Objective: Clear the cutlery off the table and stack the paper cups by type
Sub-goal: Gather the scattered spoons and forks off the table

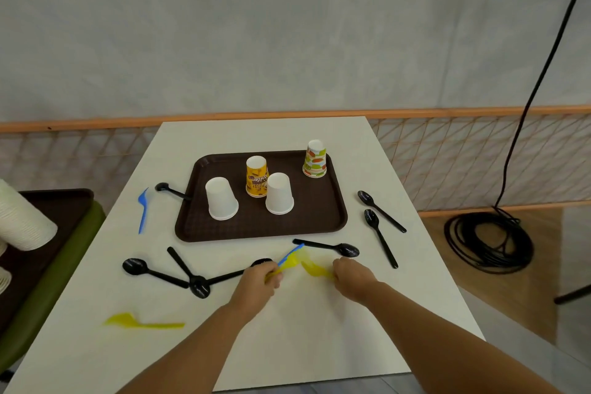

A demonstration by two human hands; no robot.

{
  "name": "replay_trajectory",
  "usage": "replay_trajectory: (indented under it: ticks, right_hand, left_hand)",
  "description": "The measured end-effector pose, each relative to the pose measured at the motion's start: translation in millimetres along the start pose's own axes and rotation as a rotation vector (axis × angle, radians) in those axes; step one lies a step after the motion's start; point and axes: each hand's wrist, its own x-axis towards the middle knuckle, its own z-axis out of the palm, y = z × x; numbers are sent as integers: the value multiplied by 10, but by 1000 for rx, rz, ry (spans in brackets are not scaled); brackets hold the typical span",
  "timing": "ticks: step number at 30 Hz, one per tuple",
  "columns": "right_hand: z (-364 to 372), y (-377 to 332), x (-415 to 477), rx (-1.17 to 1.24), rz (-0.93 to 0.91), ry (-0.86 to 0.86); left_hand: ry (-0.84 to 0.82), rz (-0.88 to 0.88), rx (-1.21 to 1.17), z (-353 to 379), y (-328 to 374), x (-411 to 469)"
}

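left hand [260,278] grips blue and yellow cutlery [291,255], long axes slanting away to the right; right hand [351,278] holds a yellow fork [315,269], tines pointing left.

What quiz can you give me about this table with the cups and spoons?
1. How many cups stand on the tray? A two, B four, C six.
2. True or false: the left hand holds nothing.
3. Fill in: the right hand holds a ____ fork.
Key: 1 B. 2 False, it grips blue and yellow cutlery. 3 yellow.
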Motion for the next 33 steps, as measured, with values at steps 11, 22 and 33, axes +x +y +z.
replay_trajectory:
  ticks: [11,22,33]
  right_hand:
    - [-177,49,233,70,-131,214]
    - [-108,92,340,-102,-65,204]
    - [-231,101,161,117,-119,132]
  left_hand:
    - [190,-253,-463,68,252,89]
    - [252,-286,-502,18,197,102]
    - [335,-320,-509,-106,138,96]
